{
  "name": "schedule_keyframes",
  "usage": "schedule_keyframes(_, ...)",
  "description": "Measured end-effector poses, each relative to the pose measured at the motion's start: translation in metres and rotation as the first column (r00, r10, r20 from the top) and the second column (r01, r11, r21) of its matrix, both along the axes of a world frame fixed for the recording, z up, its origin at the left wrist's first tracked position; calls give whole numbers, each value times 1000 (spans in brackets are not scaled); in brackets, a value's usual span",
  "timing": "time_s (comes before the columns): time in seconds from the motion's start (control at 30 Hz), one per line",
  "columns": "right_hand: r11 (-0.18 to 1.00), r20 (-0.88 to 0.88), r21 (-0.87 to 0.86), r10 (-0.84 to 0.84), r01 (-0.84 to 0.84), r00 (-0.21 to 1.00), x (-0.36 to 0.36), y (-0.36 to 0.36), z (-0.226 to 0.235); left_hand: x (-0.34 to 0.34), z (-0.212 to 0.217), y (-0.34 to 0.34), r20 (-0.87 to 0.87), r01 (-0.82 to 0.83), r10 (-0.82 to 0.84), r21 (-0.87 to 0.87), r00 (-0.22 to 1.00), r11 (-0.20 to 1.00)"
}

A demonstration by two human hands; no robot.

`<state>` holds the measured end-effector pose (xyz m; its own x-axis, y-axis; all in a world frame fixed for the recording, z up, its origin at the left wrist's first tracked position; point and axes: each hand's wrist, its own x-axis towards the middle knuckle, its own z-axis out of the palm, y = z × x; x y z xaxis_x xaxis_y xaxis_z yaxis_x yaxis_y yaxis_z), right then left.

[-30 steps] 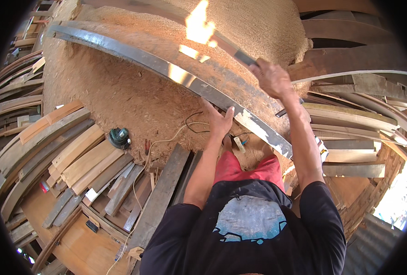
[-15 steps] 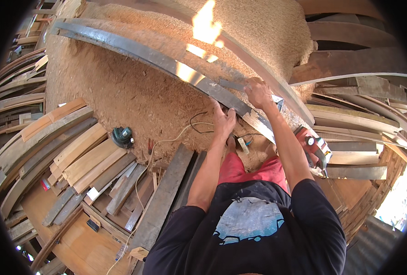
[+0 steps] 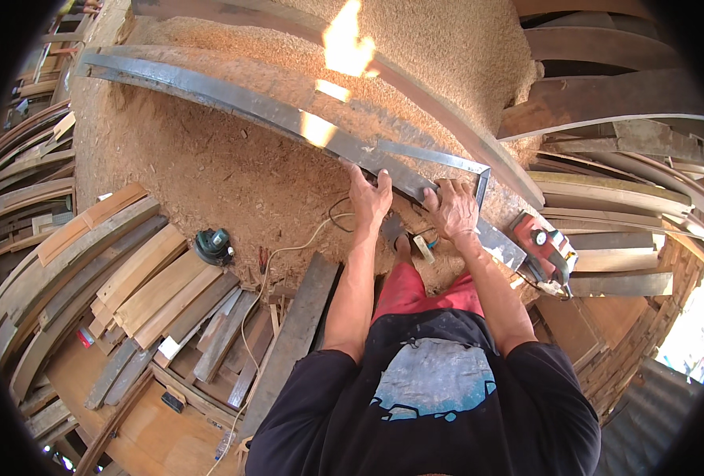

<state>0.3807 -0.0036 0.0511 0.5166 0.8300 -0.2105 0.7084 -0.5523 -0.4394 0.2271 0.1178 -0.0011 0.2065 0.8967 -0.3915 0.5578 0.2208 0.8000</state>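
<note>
A long dark wooden plank (image 3: pixel 233 97) runs from the far left down to the right in front of me. My left hand (image 3: pixel 370 193) grips its near edge, thumb on top and some fingers hidden below. Close by on the right, my right hand (image 3: pixel 455 208) is closed over the same plank, fingers across its upper face. Beyond the right hand lies an L-shaped metal carpenter's square (image 3: pixel 439 158), one arm pointing left, its corner at the right. Neither hand visibly holds it.
A red power tool (image 3: pixel 544 244) stands right of the plank's near end. A dark green power tool (image 3: pixel 214 246) and a pale cord (image 3: pixel 287 250) lie on the left. Stacked boards (image 3: pixel 165 289) flank me, and wood shavings (image 3: pixel 193 151) cover the ground. Another beam (image 3: pixel 439 107) lies beyond.
My right hand has left the carpenter's square and come nearer me onto the plank. The plank's near end reaches further right, toward the red tool. My left hand stays on the plank's edge.
</note>
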Motion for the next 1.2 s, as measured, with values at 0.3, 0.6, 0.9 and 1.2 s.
schedule_keyframes(0.3,988,8,37,150,-150,989,3,-3,14,-10,-41,-4,73,25,-43,229,996,973)
schedule_keyframes(0.6,928,-191,-265,216,-262,958,20,-3,2,-2,17,-2,158,42,-37,-31,987,999)
schedule_keyframes(0.9,944,-204,-223,198,-243,959,22,-5,2,-13,57,-23,-380,644,-522,394,764,655)
schedule_keyframes(1.2,951,-218,-213,179,-226,959,20,-6,4,-5,45,19,-404,762,-682,535,609,364)
